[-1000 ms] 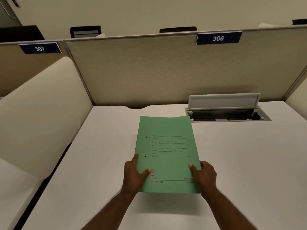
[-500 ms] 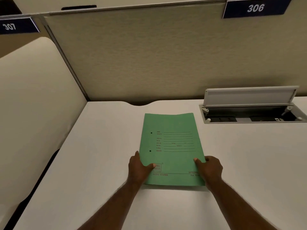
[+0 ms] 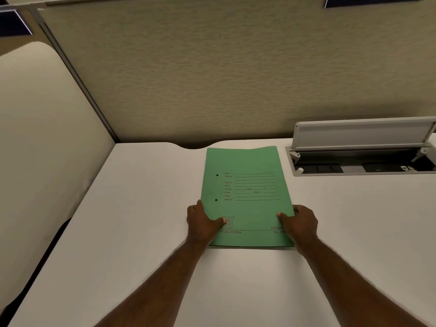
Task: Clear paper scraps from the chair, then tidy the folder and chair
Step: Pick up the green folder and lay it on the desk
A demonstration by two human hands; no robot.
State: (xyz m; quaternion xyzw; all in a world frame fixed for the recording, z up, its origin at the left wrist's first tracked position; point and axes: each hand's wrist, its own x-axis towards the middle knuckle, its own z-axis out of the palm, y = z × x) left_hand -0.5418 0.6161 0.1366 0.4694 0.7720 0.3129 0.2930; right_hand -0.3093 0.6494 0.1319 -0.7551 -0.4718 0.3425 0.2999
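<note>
A green paper folder (image 3: 245,197) with printed lines and two punch holes lies flat on the white desk (image 3: 141,232), its far edge close to the partition. My left hand (image 3: 204,224) grips its near left edge, thumb on top. My right hand (image 3: 298,224) grips its near right edge the same way. No chair and no paper scraps are in view.
A beige partition wall (image 3: 212,79) rises behind the desk. An open cable box with a raised grey lid (image 3: 361,135) is set into the desk at the right. A cream side divider (image 3: 42,138) stands on the left, beside a dark gap.
The folder has gone down from a raised, tilted hold to lying flat on the desk, further toward the partition. Both hands kept their grip on it.
</note>
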